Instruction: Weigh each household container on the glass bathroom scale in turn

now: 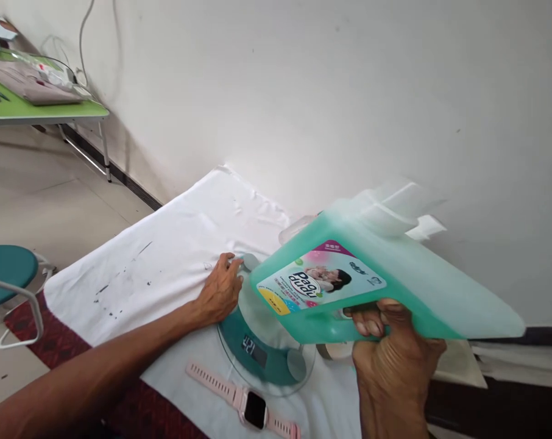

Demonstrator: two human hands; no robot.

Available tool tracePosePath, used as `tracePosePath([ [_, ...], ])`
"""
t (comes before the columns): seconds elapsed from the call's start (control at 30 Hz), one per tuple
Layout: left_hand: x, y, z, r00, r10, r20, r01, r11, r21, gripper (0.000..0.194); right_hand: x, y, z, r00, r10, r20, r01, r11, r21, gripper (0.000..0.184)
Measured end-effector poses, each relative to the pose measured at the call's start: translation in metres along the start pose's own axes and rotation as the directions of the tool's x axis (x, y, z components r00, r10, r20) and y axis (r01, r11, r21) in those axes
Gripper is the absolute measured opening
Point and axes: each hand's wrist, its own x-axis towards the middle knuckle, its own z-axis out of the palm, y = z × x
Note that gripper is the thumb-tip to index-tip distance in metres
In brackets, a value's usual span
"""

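Observation:
My right hand point(390, 360) is wrapped round the handle of a large plastic detergent jug point(322, 329) full of green liquid. It hangs tilted far over, its colourful label facing me. Its lower end covers part of a round glass scale point(276, 381); whether they touch I cannot tell. Bent round the scale's left rim are the fingers of my left hand point(221, 289), the thumb out of sight. Digits show on the scale's dark display point(254, 352). In front of the scale lies a pink-strapped smartwatch point(254, 410), face up.
A white cloth point(166, 262) with dark marks covers the table, up against the pale wall point(303, 91). Behind the jug, a clear container point(297, 228) is partly hidden. At left stand a teal stool point(6, 274) and a green table point(70, 111) with a pink item on it.

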Motion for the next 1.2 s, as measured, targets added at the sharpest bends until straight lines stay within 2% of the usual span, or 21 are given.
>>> tracePosePath([
  [0.1, 0.001, -0.001, -0.002, 1.000, 0.003, 0.017, -0.003, 1.000, 0.004, 0.036, -0.013, 0.007, -0.016, 0.999, 0.026, -0.038, -0.025, 1.000, 0.019, 0.050],
  [0.23, 0.003, 0.002, -0.006, 0.998, -0.028, 0.060, 0.027, 1.000, 0.011, 0.037, -0.018, 0.016, -0.026, 0.998, 0.053, -0.046, -0.051, 0.998, 0.034, 0.056],
  [0.33, 0.004, 0.004, -0.007, 0.995, -0.041, 0.086, 0.040, 0.999, 0.014, 0.038, -0.019, 0.022, -0.030, 0.999, 0.022, -0.039, -0.021, 0.999, 0.028, 0.058],
  [0.43, 0.005, 0.004, -0.006, 0.994, -0.045, 0.095, 0.043, 0.999, 0.022, 0.039, -0.018, 0.027, -0.034, 1.000, -0.023, 0.019, 0.022, 1.000, 0.019, 0.056],
  [0.5, 0.005, 0.003, -0.007, 0.994, -0.040, 0.098, 0.037, 0.999, 0.033, 0.039, -0.018, 0.032, -0.039, 0.997, -0.066, 0.044, 0.066, 0.998, 0.001, 0.051],
  [0.6, 0.007, 0.002, -0.008, 0.994, -0.028, 0.104, 0.022, 0.998, 0.056, 0.039, -0.024, 0.044, -0.055, 0.976, -0.219, 0.007, 0.219, 0.974, -0.056, 0.041],
  [0.67, 0.007, 0.002, -0.009, 0.993, -0.021, 0.113, 0.013, 0.997, 0.072, 0.039, -0.035, 0.053, -0.074, 0.948, -0.313, -0.057, 0.302, 0.941, -0.150, 0.041],
  [0.73, 0.008, 0.002, -0.010, 0.993, -0.014, 0.119, 0.004, 0.997, 0.081, 0.038, -0.052, 0.062, -0.095, 0.931, -0.346, -0.114, 0.297, 0.903, -0.311, 0.046],
  [0.8, 0.008, 0.002, -0.011, 0.993, -0.006, 0.121, -0.004, 0.997, 0.082, 0.038, -0.071, 0.070, -0.115, 0.945, -0.293, -0.148, 0.201, 0.872, -0.445, 0.053],
  [0.83, 0.009, 0.002, -0.011, 0.993, -0.003, 0.122, -0.008, 0.996, 0.083, 0.038, -0.079, 0.074, -0.124, 0.961, -0.230, -0.152, 0.133, 0.870, -0.475, 0.057],
  [0.93, 0.010, 0.002, -0.012, 0.992, 0.001, 0.127, -0.014, 0.995, 0.099, 0.040, -0.095, 0.086, -0.139, 0.990, 0.004, -0.140, -0.068, 0.888, -0.455, 0.063],
  [1.07, 0.011, 0.003, -0.013, 0.992, 0.002, 0.128, -0.019, 0.991, 0.136, 0.039, -0.099, 0.100, -0.139, 0.972, 0.203, -0.118, -0.234, 0.879, -0.416, 0.064],
  [1.2, 0.011, 0.004, -0.015, 0.990, 0.001, 0.143, -0.024, 0.986, 0.163, 0.041, -0.097, 0.103, -0.136, 0.957, 0.284, -0.062, -0.281, 0.854, -0.437, 0.061],
])
